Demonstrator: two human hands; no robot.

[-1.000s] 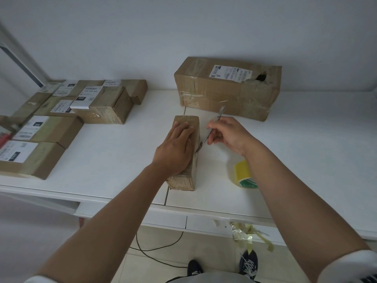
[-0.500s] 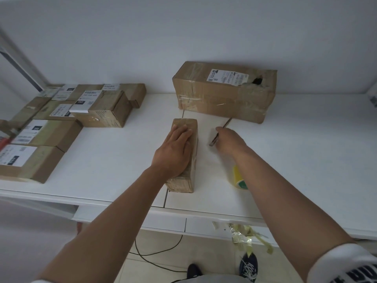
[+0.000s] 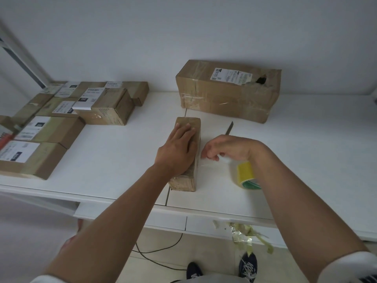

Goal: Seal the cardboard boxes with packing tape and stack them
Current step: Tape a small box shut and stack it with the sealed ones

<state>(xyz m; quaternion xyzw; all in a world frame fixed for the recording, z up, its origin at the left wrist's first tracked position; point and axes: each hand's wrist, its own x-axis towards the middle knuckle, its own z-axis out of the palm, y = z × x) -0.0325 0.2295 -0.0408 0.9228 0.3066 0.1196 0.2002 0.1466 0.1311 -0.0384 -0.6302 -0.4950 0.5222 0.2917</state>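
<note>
left hand (image 3: 177,149) flat on the small box (image 3: 188,152), right hand (image 3: 226,147) pinching the clear tape end (image 3: 208,162), which could easily wrinkle or stick to itself

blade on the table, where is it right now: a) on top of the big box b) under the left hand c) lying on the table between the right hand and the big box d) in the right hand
c: the blade lies flat on the table, beyond the right hand and in front of the big box, with neither hand on it.
</note>
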